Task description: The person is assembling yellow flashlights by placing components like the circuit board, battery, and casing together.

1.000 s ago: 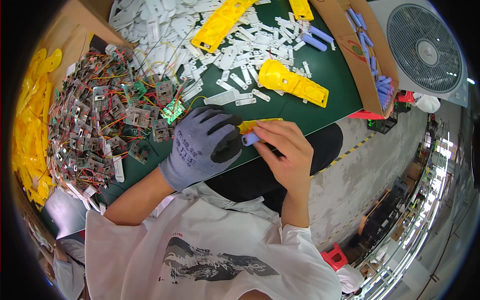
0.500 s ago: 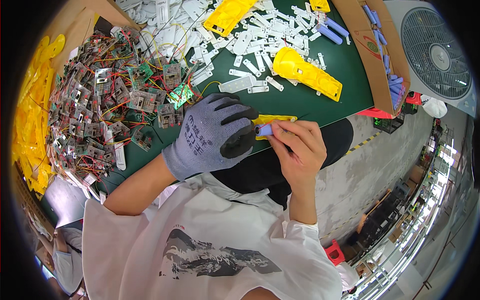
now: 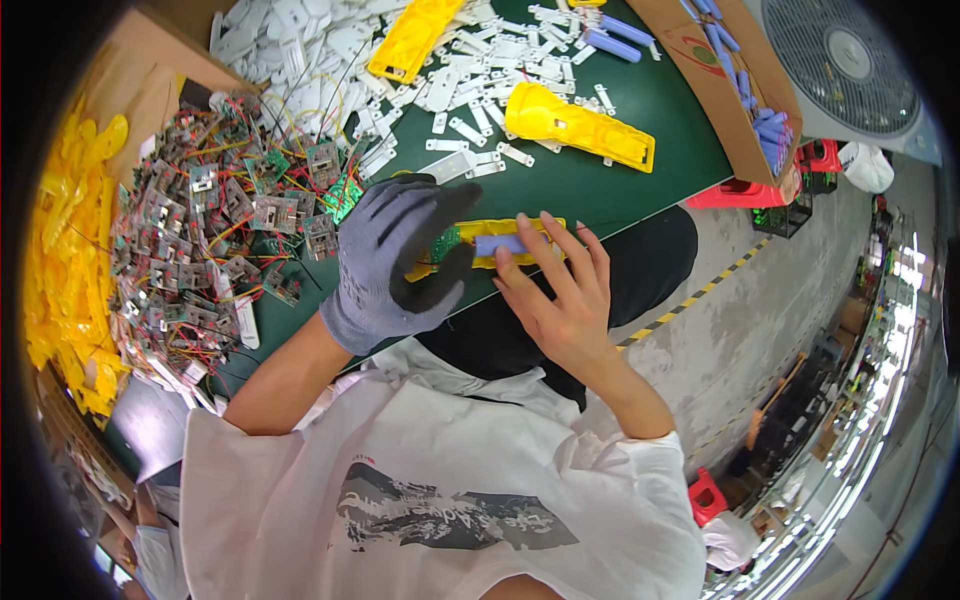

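Note:
A yellow plastic casing [image 3: 490, 228] lies open-side up at the table's front edge. Inside it rests a blue cylindrical battery cell [image 3: 497, 245], with a green circuit board [image 3: 446, 242] to its left. My left hand [image 3: 385, 262], in a grey glove with black coating, curves about the casing's left end; its thumb and fingers are apart. My bare right hand [image 3: 562, 295] is open, fingers spread over the casing's right end, with fingertips at the cell and the rim. The glove hides the casing's left part.
Wired circuit boards [image 3: 205, 235] are heaped at left, beside yellow casings [image 3: 75, 270]. White plastic pieces [image 3: 455, 95] cover the table's back. Another yellow casing [image 3: 585, 130] lies nearer. At right stand a cardboard box [image 3: 715, 105] of blue cells and a fan [image 3: 850, 55].
The blue cell, pinched by my right hand before, now lies in the casing. My right fingers have spread, and my left hand has shifted left and opened, uncovering the circuit board.

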### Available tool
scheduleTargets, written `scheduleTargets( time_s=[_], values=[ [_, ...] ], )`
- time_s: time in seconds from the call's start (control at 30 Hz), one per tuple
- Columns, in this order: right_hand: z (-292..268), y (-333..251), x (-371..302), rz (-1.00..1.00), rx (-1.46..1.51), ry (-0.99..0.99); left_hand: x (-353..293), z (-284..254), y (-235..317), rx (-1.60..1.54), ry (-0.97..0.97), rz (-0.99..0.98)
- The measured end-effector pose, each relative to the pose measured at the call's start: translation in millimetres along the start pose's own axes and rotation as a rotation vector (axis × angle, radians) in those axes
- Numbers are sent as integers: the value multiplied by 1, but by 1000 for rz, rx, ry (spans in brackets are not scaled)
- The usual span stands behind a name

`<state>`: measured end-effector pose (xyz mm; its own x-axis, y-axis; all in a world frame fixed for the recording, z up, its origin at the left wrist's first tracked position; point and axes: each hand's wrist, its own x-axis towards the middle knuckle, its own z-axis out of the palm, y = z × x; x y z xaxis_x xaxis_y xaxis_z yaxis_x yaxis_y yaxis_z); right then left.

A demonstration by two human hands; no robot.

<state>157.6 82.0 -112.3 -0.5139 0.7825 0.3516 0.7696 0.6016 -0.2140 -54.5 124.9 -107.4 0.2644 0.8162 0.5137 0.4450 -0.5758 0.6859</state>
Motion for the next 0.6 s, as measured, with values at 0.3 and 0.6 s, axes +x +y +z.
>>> scheduleTargets(
  time_s=[0.3,0.6],
  values=[
    [-5,28,24,14,352,206,-13,-17,15,222,-9,314],
    [-1,2,-4,224,492,449,-82,47,102,-646,329,-811]
  ],
)
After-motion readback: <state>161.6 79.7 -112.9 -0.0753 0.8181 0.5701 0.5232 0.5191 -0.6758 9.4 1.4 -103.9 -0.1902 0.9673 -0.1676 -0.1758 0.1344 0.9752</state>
